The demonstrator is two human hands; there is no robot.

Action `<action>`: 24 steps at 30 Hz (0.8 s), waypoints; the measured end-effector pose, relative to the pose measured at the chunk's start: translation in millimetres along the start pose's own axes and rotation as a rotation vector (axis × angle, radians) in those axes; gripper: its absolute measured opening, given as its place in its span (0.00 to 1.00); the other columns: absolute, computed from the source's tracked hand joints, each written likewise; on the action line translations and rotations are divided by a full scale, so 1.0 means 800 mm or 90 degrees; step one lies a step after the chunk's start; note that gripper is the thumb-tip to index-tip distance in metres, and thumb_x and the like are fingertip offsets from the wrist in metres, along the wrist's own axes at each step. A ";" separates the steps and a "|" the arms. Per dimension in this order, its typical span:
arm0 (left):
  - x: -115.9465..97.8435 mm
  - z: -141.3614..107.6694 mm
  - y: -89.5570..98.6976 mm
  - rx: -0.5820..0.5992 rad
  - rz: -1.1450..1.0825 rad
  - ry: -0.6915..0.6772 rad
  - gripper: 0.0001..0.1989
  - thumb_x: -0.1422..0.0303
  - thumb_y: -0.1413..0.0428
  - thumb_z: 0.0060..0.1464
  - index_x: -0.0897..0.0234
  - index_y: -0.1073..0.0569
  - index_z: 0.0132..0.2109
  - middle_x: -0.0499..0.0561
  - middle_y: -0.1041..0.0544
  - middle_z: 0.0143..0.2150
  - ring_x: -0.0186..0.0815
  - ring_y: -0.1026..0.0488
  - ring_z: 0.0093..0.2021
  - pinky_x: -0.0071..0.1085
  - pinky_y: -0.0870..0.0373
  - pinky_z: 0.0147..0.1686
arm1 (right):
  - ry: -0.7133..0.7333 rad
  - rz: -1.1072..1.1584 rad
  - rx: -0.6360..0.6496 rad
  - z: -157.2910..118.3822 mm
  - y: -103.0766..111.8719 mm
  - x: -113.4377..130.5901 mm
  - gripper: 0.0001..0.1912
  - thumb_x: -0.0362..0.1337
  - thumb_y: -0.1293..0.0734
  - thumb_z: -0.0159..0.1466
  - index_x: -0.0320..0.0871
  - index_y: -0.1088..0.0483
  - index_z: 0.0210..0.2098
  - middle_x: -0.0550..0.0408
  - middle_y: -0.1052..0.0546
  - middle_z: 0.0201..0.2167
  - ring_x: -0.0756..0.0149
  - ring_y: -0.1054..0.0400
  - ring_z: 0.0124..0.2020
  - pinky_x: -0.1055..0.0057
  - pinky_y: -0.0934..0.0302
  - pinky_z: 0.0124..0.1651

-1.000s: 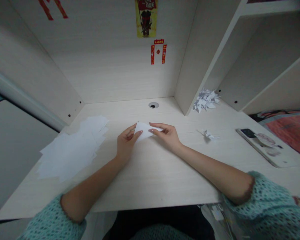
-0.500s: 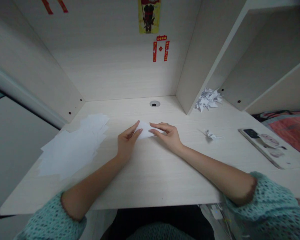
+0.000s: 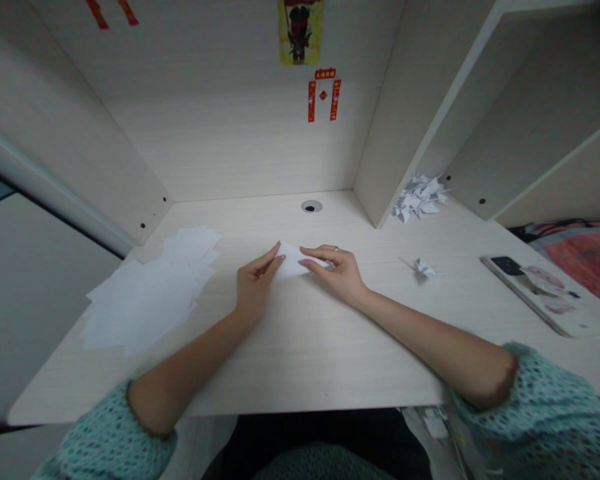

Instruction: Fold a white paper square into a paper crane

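Between my two hands is a small piece of folded white paper [image 3: 291, 261], just above or on the desk; I cannot tell whether it touches. My left hand [image 3: 256, 280] pinches its left end between thumb and fingers. At the right end, my right hand [image 3: 341, 270], with a ring on one finger, grips the paper the same way. Part of the paper is hidden behind the right fingers. A folded paper crane [image 3: 424, 269] rests on the desk to the right of my right hand. Left of my left hand lies a spread pile of white paper sheets [image 3: 147, 293].
A heap of folded white paper pieces [image 3: 419, 198] sits at the back right, beside the upright partition [image 3: 387, 140]. A phone [image 3: 535, 293] lies on the right of the desk [image 3: 300, 360], near a red and grey cloth [image 3: 587, 260]. A cable hole [image 3: 311, 207] is at the back.
The whole view has shifted very slightly. Both hands keep their grip on the paper, with hardly any visible movement.
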State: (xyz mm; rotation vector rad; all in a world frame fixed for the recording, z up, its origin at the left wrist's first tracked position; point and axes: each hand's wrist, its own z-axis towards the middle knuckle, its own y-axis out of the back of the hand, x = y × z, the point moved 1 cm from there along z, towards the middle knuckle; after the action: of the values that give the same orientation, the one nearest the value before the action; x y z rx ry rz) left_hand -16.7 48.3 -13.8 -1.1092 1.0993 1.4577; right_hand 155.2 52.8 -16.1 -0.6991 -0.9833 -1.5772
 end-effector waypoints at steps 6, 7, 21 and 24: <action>0.001 0.001 0.001 0.000 0.017 -0.001 0.20 0.62 0.40 0.46 0.60 0.26 0.48 0.49 0.23 0.47 0.39 0.26 0.44 0.33 0.30 0.45 | -0.002 -0.005 0.002 0.000 0.000 -0.002 0.12 0.41 0.31 0.57 0.48 0.24 0.40 0.52 0.22 0.32 0.63 0.30 0.33 0.67 0.38 0.39; 0.001 0.001 0.001 0.000 0.016 -0.001 0.20 0.62 0.40 0.46 0.60 0.26 0.48 0.49 0.23 0.47 0.39 0.26 0.43 0.33 0.30 0.45 | -0.001 -0.004 0.003 0.000 0.000 -0.002 0.12 0.41 0.32 0.57 0.48 0.24 0.40 0.52 0.22 0.32 0.63 0.30 0.33 0.66 0.38 0.39; 0.005 0.007 0.004 0.029 0.049 -0.043 0.17 0.63 0.40 0.46 0.59 0.24 0.45 0.48 0.21 0.42 0.35 0.27 0.38 0.31 0.32 0.39 | 0.005 -0.028 0.041 0.007 0.005 -0.007 0.12 0.41 0.33 0.58 0.49 0.24 0.41 0.52 0.22 0.34 0.63 0.30 0.35 0.66 0.38 0.40; 0.006 0.008 0.004 0.021 0.020 -0.012 0.17 0.63 0.38 0.44 0.61 0.23 0.44 0.49 0.20 0.41 0.37 0.26 0.37 0.33 0.31 0.40 | 0.007 -0.042 0.054 0.008 0.006 -0.008 0.12 0.41 0.33 0.58 0.49 0.24 0.41 0.52 0.22 0.34 0.62 0.30 0.35 0.66 0.38 0.40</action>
State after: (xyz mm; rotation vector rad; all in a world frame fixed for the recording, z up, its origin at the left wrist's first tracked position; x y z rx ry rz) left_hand -21.0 55.2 -17.0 -1.0576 1.1278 1.4668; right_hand 161.2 61.0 -17.2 -0.6037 -1.0677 -1.5848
